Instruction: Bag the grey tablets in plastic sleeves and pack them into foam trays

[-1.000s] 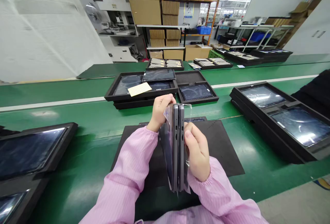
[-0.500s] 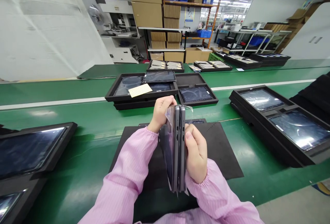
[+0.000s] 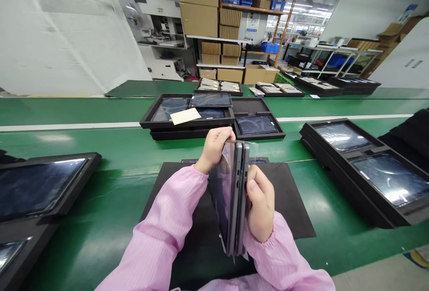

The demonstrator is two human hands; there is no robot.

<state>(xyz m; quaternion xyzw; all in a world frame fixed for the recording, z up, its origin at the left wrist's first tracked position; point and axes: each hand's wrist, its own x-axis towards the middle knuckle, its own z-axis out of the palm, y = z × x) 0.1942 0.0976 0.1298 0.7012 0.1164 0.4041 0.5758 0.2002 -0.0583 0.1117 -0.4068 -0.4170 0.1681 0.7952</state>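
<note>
Two dark tablets [image 3: 238, 197] stand on edge, pressed together face to back, between my hands above a black mat [image 3: 288, 201]. Loose clear film sticks out around their edges. My left hand [image 3: 216, 148] is closed on the far upper end of the pair. My right hand [image 3: 260, 201] grips their right side, its thumb near the ports on the narrow edge. The fingers behind the tablets are hidden. Behind the mat's far edge, part of another dark flat device [image 3: 258, 160] shows.
Ahead, black trays [image 3: 147, 123] hold tablets, with a sheet of small yellowish labels [image 3: 185, 116] lying across one. More tablet trays stand at the left [image 3: 95, 159] and right [image 3: 310, 132] on the green bench [image 3: 120, 192]. Farther back are trays of pale pieces [image 3: 219, 86].
My view has shifted slightly, so the background sits a little to the right. The tablets have turned slightly and appear lower and farther right, with both hands still on them.
</note>
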